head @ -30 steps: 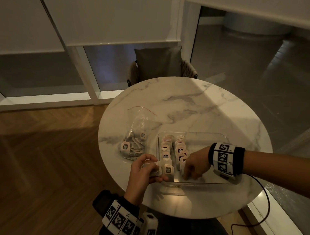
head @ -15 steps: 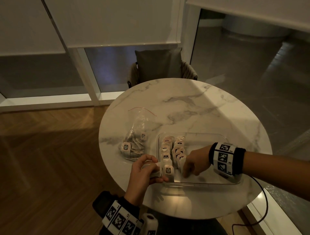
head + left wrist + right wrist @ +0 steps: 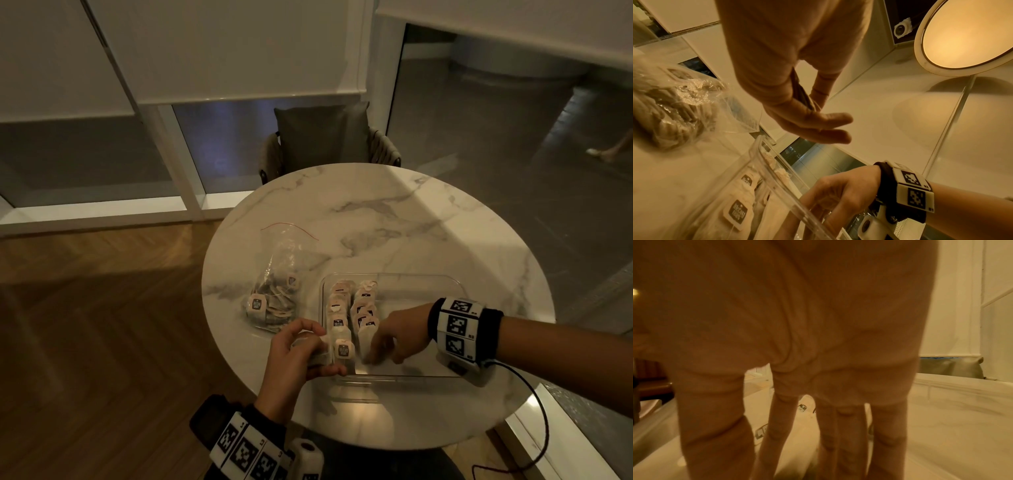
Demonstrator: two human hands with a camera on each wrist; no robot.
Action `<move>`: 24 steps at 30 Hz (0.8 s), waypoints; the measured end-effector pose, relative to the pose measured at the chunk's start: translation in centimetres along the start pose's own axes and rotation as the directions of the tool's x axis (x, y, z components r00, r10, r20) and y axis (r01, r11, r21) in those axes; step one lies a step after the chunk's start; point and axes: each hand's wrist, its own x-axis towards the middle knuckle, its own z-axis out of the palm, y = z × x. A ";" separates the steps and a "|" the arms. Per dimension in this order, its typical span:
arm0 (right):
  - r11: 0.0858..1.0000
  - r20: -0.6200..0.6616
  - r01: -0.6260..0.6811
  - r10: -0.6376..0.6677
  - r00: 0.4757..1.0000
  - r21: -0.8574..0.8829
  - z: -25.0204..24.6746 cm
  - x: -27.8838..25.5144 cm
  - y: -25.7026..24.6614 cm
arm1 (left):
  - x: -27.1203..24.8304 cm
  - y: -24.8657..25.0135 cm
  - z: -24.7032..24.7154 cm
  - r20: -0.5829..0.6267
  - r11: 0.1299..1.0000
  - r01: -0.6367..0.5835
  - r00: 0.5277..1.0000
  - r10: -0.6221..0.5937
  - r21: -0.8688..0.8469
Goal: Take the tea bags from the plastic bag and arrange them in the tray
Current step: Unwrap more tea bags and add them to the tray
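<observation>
A clear plastic tray (image 3: 421, 284) sits on the round marble table (image 3: 411, 222), with tea bags (image 3: 342, 308) standing in two rows at its left end. Left of it lies the clear plastic bag (image 3: 274, 291), open and holding several more tea bags. My left hand (image 3: 322, 356) holds a small stack of tea bags (image 3: 317, 347) at the tray's front left corner. My right hand (image 3: 380, 353) reaches into the tray, its straight fingers (image 3: 838, 434) pointing down and touching the front tea bag (image 3: 364, 337) of the second row. In the left wrist view the bag (image 3: 674, 104) and the tray wall (image 3: 764, 172) show.
A dark chair with a cushion (image 3: 322, 137) stands behind the table. The tray's right half holds nothing. A black cable (image 3: 534, 411) hangs from my right wrist past the table's front right edge. Wooden floor lies to the left.
My right hand has shifted a little within the tray at the front of the second row, and its front tea bag now stands more upright. My left hand has stayed put with its stack.
</observation>
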 end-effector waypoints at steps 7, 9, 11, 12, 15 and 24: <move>1.000 -0.036 0.029 -0.029 0.999 0.007 0.4 0.4 0.4 | 0.1 -0.1 0.1 -0.016 1.000 0.010 1.000 -0.010 -0.010; 0.999 -0.047 0.043 -0.042 0.998 0.022 0.5 0.6 0.4 | 0.1 -0.1 0.2 -0.020 1.000 0.008 1.000 -0.008 -0.006; 0.998 -0.064 0.056 -0.054 0.996 0.035 0.7 0.7 0.2 | 0.2 -0.2 0.1 -0.024 1.000 0.005 1.000 -0.005 -0.001; 0.997 -0.073 0.060 -0.057 0.996 0.040 0.7 0.8 0.2 | 0.2 -0.2 0.1 -0.024 1.000 0.004 1.000 -0.004 0.001; 0.996 -0.090 0.063 -0.057 0.994 0.067 0.7 1.2 0.2 | 0.2 -0.3 -0.1 -0.020 1.000 0.001 1.000 -0.001 0.004; 0.986 -0.099 0.101 -0.088 0.991 0.136 0.5 1.1 0.8 | 0.4 -0.5 -0.4 0.031 0.999 0.014 0.999 -0.013 -0.040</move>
